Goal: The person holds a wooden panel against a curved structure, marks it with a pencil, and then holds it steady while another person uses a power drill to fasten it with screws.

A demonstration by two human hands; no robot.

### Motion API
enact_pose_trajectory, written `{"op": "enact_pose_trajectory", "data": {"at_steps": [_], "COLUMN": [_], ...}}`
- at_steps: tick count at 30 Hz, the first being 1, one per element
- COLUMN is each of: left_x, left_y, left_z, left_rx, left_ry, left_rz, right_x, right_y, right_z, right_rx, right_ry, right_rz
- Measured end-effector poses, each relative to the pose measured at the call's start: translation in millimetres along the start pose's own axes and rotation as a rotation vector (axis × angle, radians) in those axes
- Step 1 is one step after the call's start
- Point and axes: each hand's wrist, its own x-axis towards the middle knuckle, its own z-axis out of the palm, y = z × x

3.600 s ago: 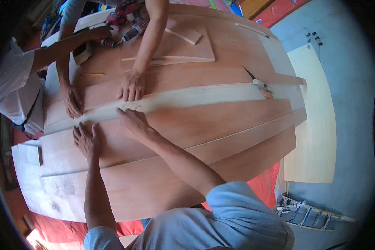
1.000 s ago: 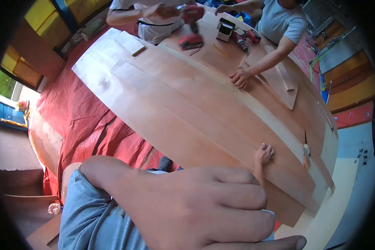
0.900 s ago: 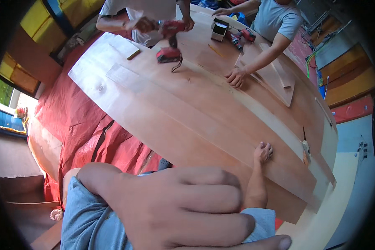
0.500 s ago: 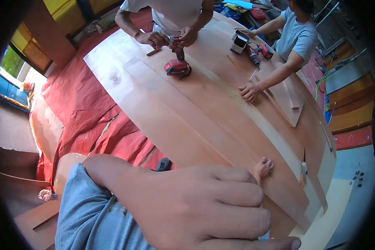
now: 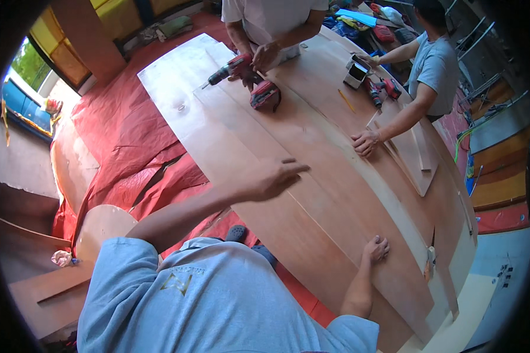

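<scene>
Left hand (image 5: pixel 275 178) of mine is stretched out, its fingers reaching to the right and a little apart, with nothing seen between them; it is dark against the board, and I cannot tell whether it touches the wood or hangs just over it. Beneath it lies the broad brown panel (image 5: pixel 318 194), which runs on to my right hand (image 5: pixel 376 249). That one rests on the panel nearer my right side, fingers loosely curled and holding nothing, placed, I'd judge, to lean on it or keep it steady. Beyond both hands a pale strip (image 5: pixel 388 182) curves along the panel's far edge. Past it, a co-worker's hand (image 5: pixel 366 142) is set down beside the strip, likely for the same steadying. Ahead and left of my left hand, another co-worker holds a red drill (image 5: pixel 239 63) in two hands, its bit out to the left, probably for better control of its weight. A pencil (image 5: pixel 347 100) and a second drill (image 5: pixel 386 88) lie farther off, apparently within the co-workers' reach. Right of my right hand, a tool with a dark pointed end (image 5: pixel 430 256) lies on the strip.
</scene>
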Motion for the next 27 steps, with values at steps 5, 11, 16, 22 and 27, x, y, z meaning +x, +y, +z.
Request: {"op": "enact_pose_trajectory", "data": {"at_steps": [5,11,16,22,27], "left_x": [7.6,22.3,35.6,34.3,39.9], "left_y": [-148.5,-216.1,-238.0,-234.3,-227.1], "left_z": [50.1,74.9,97.7,100.4,99.0], "left_rx": [0.148,0.471,0.539,0.554,0.581], "left_ry": [0.125,0.236,0.354,0.346,0.326], "left_rz": [-0.193,-0.183,-0.281,-0.344,-0.327], "right_x": [-2.7,-3.5,-0.1,1.7,3.8], "right_y": [-1.5,0.1,4.9,6.9,4.5], "right_z": [-6.3,-1.5,1.6,7.2,2.8], "right_rx": [0.000,-0.019,-0.039,0.017,-0.025], "right_ry": [-0.036,0.022,0.002,-0.061,-0.025], "right_rz": [-0.010,-0.056,-0.098,-0.085,-0.022]}}
